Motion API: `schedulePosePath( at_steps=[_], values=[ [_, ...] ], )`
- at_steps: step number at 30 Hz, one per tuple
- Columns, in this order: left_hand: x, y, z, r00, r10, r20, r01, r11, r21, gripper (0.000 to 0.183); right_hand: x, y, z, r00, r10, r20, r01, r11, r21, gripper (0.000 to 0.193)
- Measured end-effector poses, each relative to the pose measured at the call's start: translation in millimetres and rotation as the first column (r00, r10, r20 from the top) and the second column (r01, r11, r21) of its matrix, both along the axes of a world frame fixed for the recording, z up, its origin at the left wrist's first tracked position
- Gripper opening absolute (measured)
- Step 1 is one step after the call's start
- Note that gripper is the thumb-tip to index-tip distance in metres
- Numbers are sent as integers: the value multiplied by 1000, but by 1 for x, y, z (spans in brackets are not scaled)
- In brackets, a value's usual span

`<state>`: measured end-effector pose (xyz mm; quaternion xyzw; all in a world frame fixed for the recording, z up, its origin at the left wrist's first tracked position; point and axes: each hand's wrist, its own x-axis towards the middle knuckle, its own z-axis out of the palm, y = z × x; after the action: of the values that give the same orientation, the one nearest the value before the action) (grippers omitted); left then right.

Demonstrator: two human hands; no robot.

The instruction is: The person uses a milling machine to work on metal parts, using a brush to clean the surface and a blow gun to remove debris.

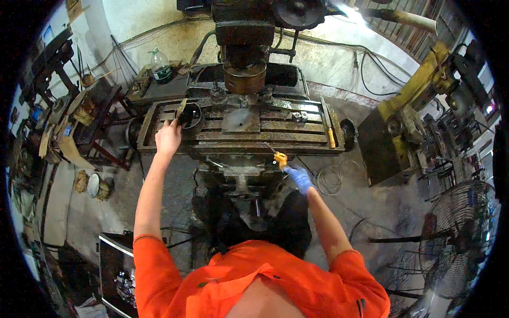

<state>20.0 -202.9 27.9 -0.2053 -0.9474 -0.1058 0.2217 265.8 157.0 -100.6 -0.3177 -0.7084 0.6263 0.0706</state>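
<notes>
Bare and closed, my left hand (168, 137) pinches the near end of a slim tan-handled brush (182, 107). The brush leans at the left rim of a round dark pot (197, 125) on the slotted machine table (212, 135). My right hand (300, 179), in a blue glove, grips a yellow-orange tool (280, 159) with a thin metal nozzle, like an air blow gun, in front of the table's near edge. Between the hands, a flat square metal plate (241, 127) with a small dark hole lies under the spindle head (244, 79).
A yellow-handled tool (331, 139) and a small metal block (300, 116) lie at the table's right. A green-tinted bottle (160, 68) stands behind left. Coiled hose (330, 180) lies on the floor. A large fan (458, 238) stands at right, a yellow machine (386, 119) beyond.
</notes>
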Motion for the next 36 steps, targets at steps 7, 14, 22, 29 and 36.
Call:
schedulePosePath(
  at_steps=[7,14,22,29,36],
  values=[
    [11,-37,12,1000,8,-19,-4,984,177,29,-35,-13,-61,999,24,26,-29,972,231,26],
    [49,-118,13,960,78,270,-162,940,301,26,-2,-34,111,895,201,-398,34,859,511,53],
    [82,-175,-18,950,53,307,-170,914,368,28,-82,-66,179,762,163,627,-648,214,731,46],
    [107,-188,-2,944,113,310,-255,845,470,25,-151,-69,160,829,123,546,-551,354,756,37],
    [109,-147,-65,951,-180,250,-31,751,659,7,-83,-61,157,807,261,529,-589,422,690,35]
  ],
)
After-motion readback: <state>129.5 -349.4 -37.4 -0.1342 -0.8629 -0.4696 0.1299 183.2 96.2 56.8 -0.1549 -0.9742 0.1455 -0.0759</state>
